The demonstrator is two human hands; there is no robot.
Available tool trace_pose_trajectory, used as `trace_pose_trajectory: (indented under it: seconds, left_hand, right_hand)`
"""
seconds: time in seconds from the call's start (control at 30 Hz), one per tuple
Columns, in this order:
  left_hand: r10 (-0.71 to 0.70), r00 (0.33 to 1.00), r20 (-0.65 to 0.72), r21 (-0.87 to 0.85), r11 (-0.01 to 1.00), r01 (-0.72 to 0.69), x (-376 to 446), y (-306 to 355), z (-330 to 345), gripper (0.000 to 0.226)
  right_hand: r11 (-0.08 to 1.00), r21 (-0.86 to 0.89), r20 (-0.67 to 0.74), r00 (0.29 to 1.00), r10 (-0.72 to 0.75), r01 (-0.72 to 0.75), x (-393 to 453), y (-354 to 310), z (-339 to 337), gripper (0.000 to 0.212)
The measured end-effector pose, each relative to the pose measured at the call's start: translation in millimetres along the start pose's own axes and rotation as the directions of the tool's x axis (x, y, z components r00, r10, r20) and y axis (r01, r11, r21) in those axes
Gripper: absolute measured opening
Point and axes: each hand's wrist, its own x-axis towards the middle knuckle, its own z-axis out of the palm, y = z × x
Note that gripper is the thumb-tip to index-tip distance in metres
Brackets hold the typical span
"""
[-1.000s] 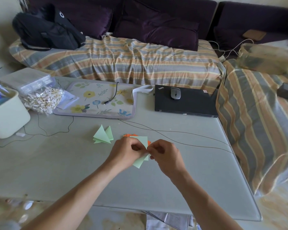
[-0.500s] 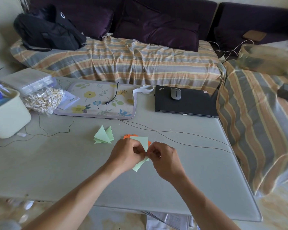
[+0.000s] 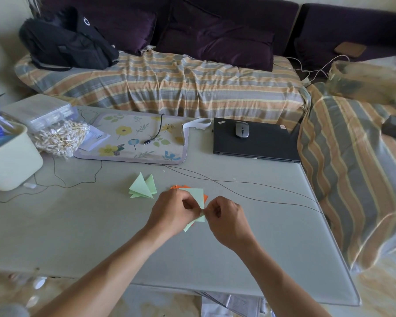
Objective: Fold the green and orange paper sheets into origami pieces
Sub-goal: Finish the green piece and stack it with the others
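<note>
Both bare forearms reach forward and converge, so the left hand (image 3: 173,212) and right hand (image 3: 226,219) meet knuckle to knuckle, their fingertips almost touching. The left hand's fingers curl inward with the thumb pressed against the forefinger, pinching the green paper (image 3: 196,196) that stands just beyond them. The right hand's fingers (image 3: 212,210) curl likewise, thumb and forefinger nipping the same paper's edge between the two hands.

both hands (image 3: 173,211) pinching green paper (image 3: 196,196)

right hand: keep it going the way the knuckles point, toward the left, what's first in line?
Almost at once the left hand: the right hand pinches the green paper sheet fingertip to fingertip with it. Nothing else lies between, as far as this view shows.
</note>
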Motion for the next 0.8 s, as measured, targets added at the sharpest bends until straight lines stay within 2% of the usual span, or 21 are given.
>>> trace_pose_trajectory:
  seconds: [0.1, 0.2, 0.33, 0.5, 0.7, 0.8]
  left_hand:
    - [-0.011, 1.0, -0.003, -0.031, 0.999, 0.011, -0.5, 0.2, -0.6, 0.011]
    - [0.022, 0.999, 0.034, -0.004, 1.0, -0.022, 0.6, -2.3, -1.0, 0.009]
    - [0.001, 0.999, 0.054, -0.031, 1.0, 0.0, 0.4, -1.7, -2.7, 0.01]
    - [-0.068, 0.998, -0.005, -0.097, 0.993, 0.067, -1.4, 5.4, -4.2, 0.01]
    - [-0.032, 0.999, 0.038, -0.083, 0.996, 0.035, -1.9, 1.6, -7.3, 0.016]
    - [-0.042, 0.998, 0.036, -0.101, 0.994, 0.046, -2.2, 3.3, -6.8, 0.013]
  right_hand:
    - [0.999, 0.011, 0.002, 0.999, 0.034, -0.034, -0.4, -0.8, -1.3, 0.014]
    - [0.999, 0.053, 0.033, 0.999, -0.011, 0.009, -2.0, -0.3, -2.9, 0.008]
    - [0.997, 0.072, 0.072, 0.997, -0.001, -0.004, -2.6, -0.7, -4.9, 0.011]
    - [1.0, 0.001, 0.02, 0.999, 0.031, -0.031, -0.3, -2.3, -3.2, 0.015]
    - [0.993, 0.122, 0.051, 0.999, -0.011, 0.005, -2.5, 0.1, -4.6, 0.008]
    - [0.996, 0.084, 0.053, 0.998, -0.018, 0.013, -2.2, 0.4, -3.5, 0.011]
